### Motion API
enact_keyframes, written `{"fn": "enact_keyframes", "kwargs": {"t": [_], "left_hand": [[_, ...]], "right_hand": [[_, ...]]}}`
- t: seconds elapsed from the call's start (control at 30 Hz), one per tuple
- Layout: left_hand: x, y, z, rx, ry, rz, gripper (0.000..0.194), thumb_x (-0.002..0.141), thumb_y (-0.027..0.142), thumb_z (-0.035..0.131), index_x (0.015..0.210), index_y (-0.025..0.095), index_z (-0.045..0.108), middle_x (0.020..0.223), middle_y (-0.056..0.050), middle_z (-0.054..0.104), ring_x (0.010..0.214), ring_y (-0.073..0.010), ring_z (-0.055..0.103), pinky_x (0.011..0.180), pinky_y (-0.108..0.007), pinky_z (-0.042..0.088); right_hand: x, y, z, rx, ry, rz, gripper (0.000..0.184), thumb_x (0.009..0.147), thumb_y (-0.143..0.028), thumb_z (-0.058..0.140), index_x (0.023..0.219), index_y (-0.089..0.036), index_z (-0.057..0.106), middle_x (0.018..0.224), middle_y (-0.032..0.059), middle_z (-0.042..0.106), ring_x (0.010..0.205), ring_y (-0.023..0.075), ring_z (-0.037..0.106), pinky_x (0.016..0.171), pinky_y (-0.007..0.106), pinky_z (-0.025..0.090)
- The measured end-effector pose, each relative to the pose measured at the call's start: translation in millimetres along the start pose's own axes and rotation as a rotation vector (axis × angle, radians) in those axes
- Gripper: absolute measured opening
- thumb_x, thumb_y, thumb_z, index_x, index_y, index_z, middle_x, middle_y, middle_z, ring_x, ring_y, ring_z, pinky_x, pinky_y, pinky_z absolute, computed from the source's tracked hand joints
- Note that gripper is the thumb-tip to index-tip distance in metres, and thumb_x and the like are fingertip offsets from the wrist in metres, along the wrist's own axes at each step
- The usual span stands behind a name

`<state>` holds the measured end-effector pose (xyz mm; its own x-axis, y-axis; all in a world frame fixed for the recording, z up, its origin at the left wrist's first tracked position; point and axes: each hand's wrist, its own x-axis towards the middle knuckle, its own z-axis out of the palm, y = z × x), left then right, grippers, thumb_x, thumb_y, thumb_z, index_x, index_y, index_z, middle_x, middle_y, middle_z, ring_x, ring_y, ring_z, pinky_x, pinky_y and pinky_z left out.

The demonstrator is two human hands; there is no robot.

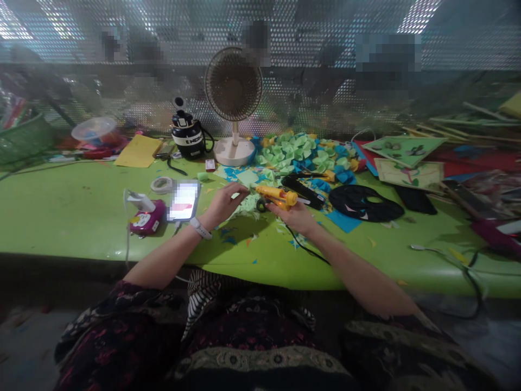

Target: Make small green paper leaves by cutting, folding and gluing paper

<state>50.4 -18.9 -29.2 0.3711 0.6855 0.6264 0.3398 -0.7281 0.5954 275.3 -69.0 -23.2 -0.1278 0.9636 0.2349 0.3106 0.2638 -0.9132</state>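
My right hand point(299, 218) is wrapped round the handle of a yellow hot glue gun point(274, 193). A black cord point(307, 250) trails from it towards the table's front edge. The gun's nozzle points left, close to the fingertips of my left hand point(226, 202). Those fingers are pinched together; what they hold, if anything, is too small to make out, with pale green paper just behind it. Green paper scraps point(249, 205) lie beneath both hands. Just beyond the gun rests a black stapler-like tool point(303, 193).
A pile of folded green, blue and yellow paper pieces point(299, 152) lies behind my hands. Further back stand a fan point(235, 152) and a black bottle point(189, 138). A lit phone point(183, 201), tape roll point(161, 185) and purple power socket point(147, 220) sit left; a black mask-shaped piece point(362, 203) lies right.
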Motion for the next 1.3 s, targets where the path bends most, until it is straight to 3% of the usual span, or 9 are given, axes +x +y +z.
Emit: {"fn": "enact_keyframes", "kwargs": {"t": [0.8,1.07,1.13,1.2,1.3], "left_hand": [[0.5,1.4,-1.6,0.001,-0.022,0.002,0.010,0.092,0.023,0.057,0.089,0.019,0.066,0.089,-0.005,0.070,0.083,-0.0154,0.066,0.072,-0.029,0.056],[0.8,-0.3,-1.7,-0.034,0.006,-0.011,0.011,0.091,0.026,0.059,0.087,0.019,0.067,0.086,-0.005,0.069,0.081,-0.0154,0.065,0.071,-0.028,0.056],[0.8,-2.5,-0.7,-0.075,0.031,-0.064,0.012,0.089,0.029,0.061,0.086,0.019,0.067,0.084,-0.004,0.069,0.079,-0.0151,0.065,0.068,-0.026,0.057],[1.0,-4.5,-0.1,-0.128,0.068,-0.137,0.015,0.088,0.032,0.063,0.086,0.018,0.067,0.083,-0.005,0.068,0.076,-0.0148,0.064,0.062,-0.023,0.056],[1.9,-5.8,-0.7,-0.227,0.102,-0.254,0.019,0.085,0.035,0.065,0.086,0.017,0.067,0.084,-0.006,0.068,0.075,-0.0150,0.064,0.056,-0.022,0.057]], "right_hand": [[0.2,0.1,1.1,0.020,-0.008,0.010,0.037,0.074,-0.048,0.071,0.105,-0.026,0.071,0.118,0.0052,0.072,0.115,0.0297,0.065,0.111,0.051,0.044],[-0.4,-3.4,1.7,0.012,0.010,0.023,0.032,0.075,-0.043,0.072,0.102,-0.025,0.070,0.114,0.0058,0.073,0.112,0.0279,0.066,0.106,0.046,0.049],[-1.4,-6.2,1.5,0.027,0.026,0.038,0.030,0.073,-0.041,0.075,0.097,-0.025,0.070,0.106,0.0056,0.074,0.104,0.0261,0.068,0.097,0.042,0.054],[-2.0,-7.5,0.3,0.094,0.026,0.094,0.028,0.071,-0.044,0.078,0.085,-0.022,0.069,0.082,0.0043,0.073,0.078,0.0210,0.069,0.075,0.035,0.058],[-1.9,-7.8,-4.2,0.314,-0.022,0.245,0.039,0.070,-0.054,0.078,0.066,-0.019,0.061,0.052,-0.0020,0.056,0.038,0.0072,0.042,0.039,0.024,0.040]]}}
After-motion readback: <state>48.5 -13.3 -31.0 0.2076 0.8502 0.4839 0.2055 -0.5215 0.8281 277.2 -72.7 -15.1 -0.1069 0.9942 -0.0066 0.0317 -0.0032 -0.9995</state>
